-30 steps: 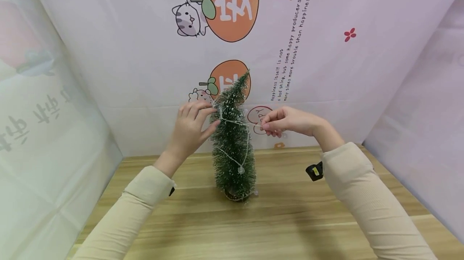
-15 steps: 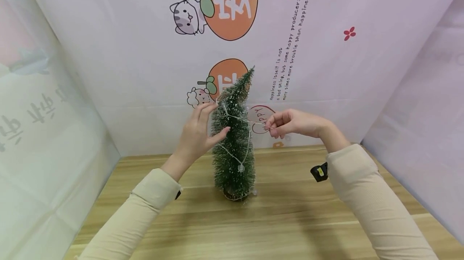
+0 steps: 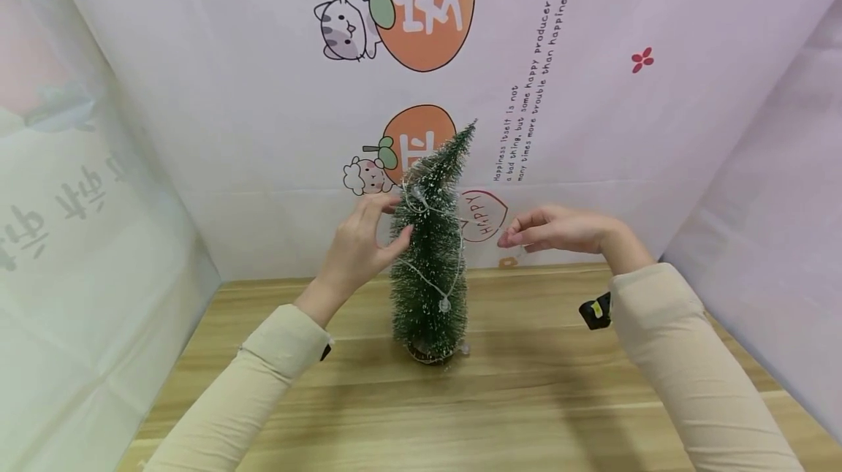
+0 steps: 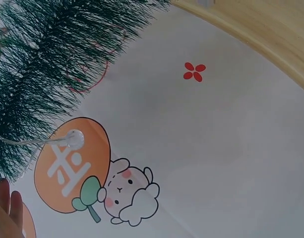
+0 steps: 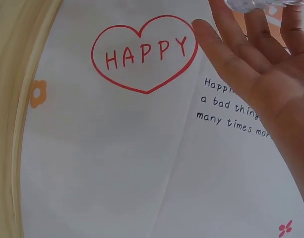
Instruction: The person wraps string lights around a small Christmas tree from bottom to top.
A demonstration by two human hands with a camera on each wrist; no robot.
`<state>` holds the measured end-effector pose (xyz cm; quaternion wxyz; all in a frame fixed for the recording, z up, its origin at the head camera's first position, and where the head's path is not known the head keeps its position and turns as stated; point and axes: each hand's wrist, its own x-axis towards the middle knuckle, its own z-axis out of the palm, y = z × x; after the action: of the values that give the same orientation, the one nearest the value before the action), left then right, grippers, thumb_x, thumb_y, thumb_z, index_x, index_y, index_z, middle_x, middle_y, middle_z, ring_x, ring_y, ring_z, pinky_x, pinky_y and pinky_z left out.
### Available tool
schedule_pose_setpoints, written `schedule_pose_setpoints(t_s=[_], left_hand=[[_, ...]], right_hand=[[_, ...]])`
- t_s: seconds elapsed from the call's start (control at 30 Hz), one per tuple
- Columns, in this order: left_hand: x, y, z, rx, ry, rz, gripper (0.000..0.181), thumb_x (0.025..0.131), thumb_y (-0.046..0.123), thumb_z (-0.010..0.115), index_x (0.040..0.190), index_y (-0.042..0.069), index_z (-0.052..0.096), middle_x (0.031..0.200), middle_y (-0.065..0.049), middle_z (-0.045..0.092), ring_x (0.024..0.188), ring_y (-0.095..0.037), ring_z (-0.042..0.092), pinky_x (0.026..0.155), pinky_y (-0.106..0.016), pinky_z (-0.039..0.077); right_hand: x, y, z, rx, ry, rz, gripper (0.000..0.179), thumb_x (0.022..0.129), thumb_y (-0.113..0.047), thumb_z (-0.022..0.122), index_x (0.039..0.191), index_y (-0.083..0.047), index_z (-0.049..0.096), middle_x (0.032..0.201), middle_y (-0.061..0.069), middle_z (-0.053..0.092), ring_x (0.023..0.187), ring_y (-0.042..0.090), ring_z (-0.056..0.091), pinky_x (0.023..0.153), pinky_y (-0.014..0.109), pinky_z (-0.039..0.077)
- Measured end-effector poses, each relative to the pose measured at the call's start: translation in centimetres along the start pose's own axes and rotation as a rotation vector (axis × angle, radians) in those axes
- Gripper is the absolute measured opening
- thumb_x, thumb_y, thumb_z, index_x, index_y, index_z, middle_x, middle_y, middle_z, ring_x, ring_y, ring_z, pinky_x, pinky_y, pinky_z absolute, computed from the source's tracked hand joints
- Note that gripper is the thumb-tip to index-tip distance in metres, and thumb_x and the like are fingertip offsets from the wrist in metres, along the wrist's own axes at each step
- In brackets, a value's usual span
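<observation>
A small green Christmas tree (image 3: 429, 249) with frosted needles stands upright, its thin top bent to the right. Clear-bulbed string lights (image 3: 444, 305) loop across its front and round its base. At the upper left of the tree is my left hand (image 3: 358, 242), fingertips at the needles and thumb held apart over the front. Off to the right, my right hand (image 3: 559, 229) pinches the strand, which runs across to it from the tree. One clear bulb (image 5: 243, 4) shows by its fingers in the right wrist view. In the left wrist view another bulb (image 4: 75, 140) sticks out from the needles.
The tree stands on a wooden table (image 3: 316, 399). Close behind it hangs a white printed cloth (image 3: 263, 92), with more cloth walls at left and right. A dark wrist camera (image 3: 596, 310) sits by the right cuff.
My right hand has drawn right and slightly down with the strand. The left hand has moved slightly right, its thumb over the tree's front. The tree's top has swung to the right.
</observation>
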<state>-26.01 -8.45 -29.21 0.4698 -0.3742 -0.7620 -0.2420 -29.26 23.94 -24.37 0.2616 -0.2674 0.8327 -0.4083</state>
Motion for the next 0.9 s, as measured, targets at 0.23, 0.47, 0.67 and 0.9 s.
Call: schedule_pose_setpoints(t_s=[0.23, 0.47, 0.67, 0.9], left_hand=[[-0.1, -0.1, -0.2, 0.0, -0.007, -0.017, 0.036, 0.081, 0.008, 0.07, 0.111, -0.004, 0.054, 0.104, -0.017, 0.062, 0.092, -0.026, 0.065, 0.081, -0.031, 0.057], [-0.1, -0.2, -0.2, 0.023, -0.012, -0.002, 0.013, 0.083, 0.002, 0.067, 0.095, 0.0, 0.063, 0.1, -0.013, 0.065, 0.088, -0.024, 0.067, 0.067, -0.025, 0.058], [-0.2, -0.3, -0.2, 0.015, -0.009, -0.004, 0.009, 0.084, 0.0, 0.066, 0.093, 0.0, 0.064, 0.098, -0.012, 0.065, 0.086, -0.023, 0.067, 0.064, -0.024, 0.057], [-0.5, -0.4, -0.2, -0.01, -0.018, -0.024, 0.01, 0.083, 0.0, 0.067, 0.092, -0.001, 0.063, 0.099, -0.014, 0.065, 0.088, -0.025, 0.067, 0.071, -0.027, 0.058]], right_hand=[[-0.5, 0.6, -0.4, 0.086, -0.031, 0.017, 0.015, 0.098, -0.019, 0.049, 0.104, -0.007, 0.056, 0.108, 0.002, 0.063, 0.111, 0.013, 0.061, 0.108, 0.045, 0.043], [-0.8, 0.6, -1.1, 0.122, 0.079, 0.009, 0.027, 0.101, -0.024, 0.045, 0.119, -0.007, 0.056, 0.085, -0.005, 0.058, 0.087, 0.009, 0.061, 0.086, 0.03, 0.055], [-1.3, 0.0, -1.9, 0.109, 0.165, -0.015, 0.016, 0.099, -0.018, 0.051, 0.112, -0.017, 0.06, 0.091, -0.007, 0.058, 0.084, 0.008, 0.055, 0.076, 0.022, 0.051], [-1.4, -1.6, -2.6, 0.272, 0.405, 0.009, 0.018, 0.095, -0.014, 0.057, 0.087, -0.025, 0.07, 0.082, -0.013, 0.065, 0.075, 0.001, 0.058, 0.071, 0.014, 0.051]])
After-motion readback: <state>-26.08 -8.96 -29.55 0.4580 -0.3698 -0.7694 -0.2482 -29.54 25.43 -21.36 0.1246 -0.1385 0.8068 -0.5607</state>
